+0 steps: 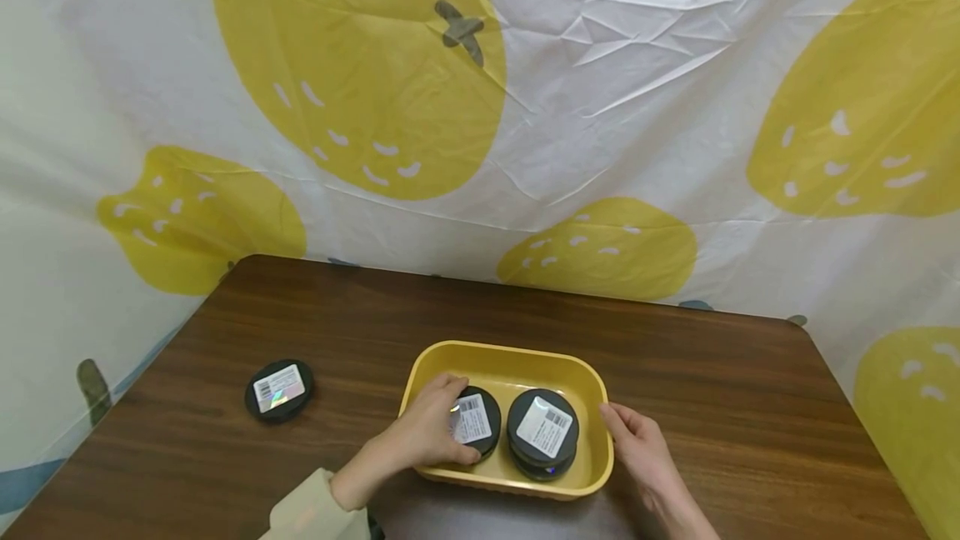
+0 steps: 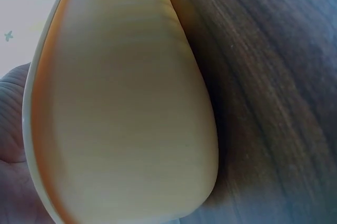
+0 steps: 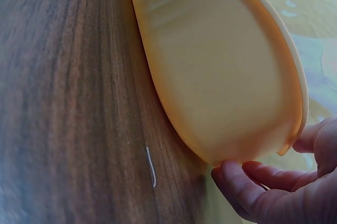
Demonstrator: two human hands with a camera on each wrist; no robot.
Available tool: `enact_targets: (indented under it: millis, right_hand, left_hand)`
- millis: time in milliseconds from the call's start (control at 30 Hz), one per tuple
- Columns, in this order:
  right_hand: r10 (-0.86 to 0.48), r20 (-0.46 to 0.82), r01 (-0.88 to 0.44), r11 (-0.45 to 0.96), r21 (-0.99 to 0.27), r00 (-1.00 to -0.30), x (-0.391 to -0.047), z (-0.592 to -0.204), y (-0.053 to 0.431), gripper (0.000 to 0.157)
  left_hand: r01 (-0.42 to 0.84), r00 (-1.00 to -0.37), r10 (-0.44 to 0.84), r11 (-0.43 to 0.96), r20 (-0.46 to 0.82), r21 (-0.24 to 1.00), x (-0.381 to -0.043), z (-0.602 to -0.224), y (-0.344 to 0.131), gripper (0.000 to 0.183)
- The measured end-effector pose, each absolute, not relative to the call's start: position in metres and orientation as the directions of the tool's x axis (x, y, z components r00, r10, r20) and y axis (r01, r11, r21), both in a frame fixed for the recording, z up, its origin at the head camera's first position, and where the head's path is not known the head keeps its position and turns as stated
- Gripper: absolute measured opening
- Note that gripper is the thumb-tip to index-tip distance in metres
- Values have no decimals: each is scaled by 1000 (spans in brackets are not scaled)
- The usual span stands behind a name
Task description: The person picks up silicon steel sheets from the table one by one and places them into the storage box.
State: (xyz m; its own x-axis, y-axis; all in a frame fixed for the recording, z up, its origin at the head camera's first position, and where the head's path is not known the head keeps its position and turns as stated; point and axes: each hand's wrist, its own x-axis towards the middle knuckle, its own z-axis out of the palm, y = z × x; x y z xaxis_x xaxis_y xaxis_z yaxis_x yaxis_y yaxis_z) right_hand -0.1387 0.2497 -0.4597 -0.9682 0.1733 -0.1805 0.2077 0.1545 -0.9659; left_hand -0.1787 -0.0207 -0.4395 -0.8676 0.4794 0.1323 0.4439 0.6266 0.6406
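Observation:
A yellow plastic bin (image 1: 517,486) stands on the table with its open side up. Inside it, at left, lies a flat black round disc (image 1: 489,419) with a white barcode label. My left hand (image 1: 431,432) reaches over the bin's left rim and grips this disc by its edge, thumb at the near side. Right of it, black labelled discs (image 1: 543,432) are stacked. My right hand (image 1: 637,448) pinches the bin's right end; in the right wrist view the thumb is at the rim and fingers (image 3: 242,182) are under the wall. The left wrist view shows mostly the bin's outer wall (image 2: 131,103).
Another black labelled disc (image 1: 279,391) lies on the brown wooden table (image 1: 352,323), left of the bin. A white cloth with yellow lemon prints (image 1: 375,65) hangs behind the table's far edge and along the sides.

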Motion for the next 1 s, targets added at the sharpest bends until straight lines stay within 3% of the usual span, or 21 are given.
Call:
enact_targets:
  millis: [733, 1000]
  right_hand:
    - [162, -174, 200, 158, -967, -971, -138, -461, 251, 41]
    - [165, -173, 198, 155, -968, -971, -138, -460, 250, 41]
  left_hand:
    - [472, -878, 382, 596, 287, 650, -182, -421, -44, 72]
    - [441, -895, 349, 595, 278, 672, -185, -420, -58, 70]
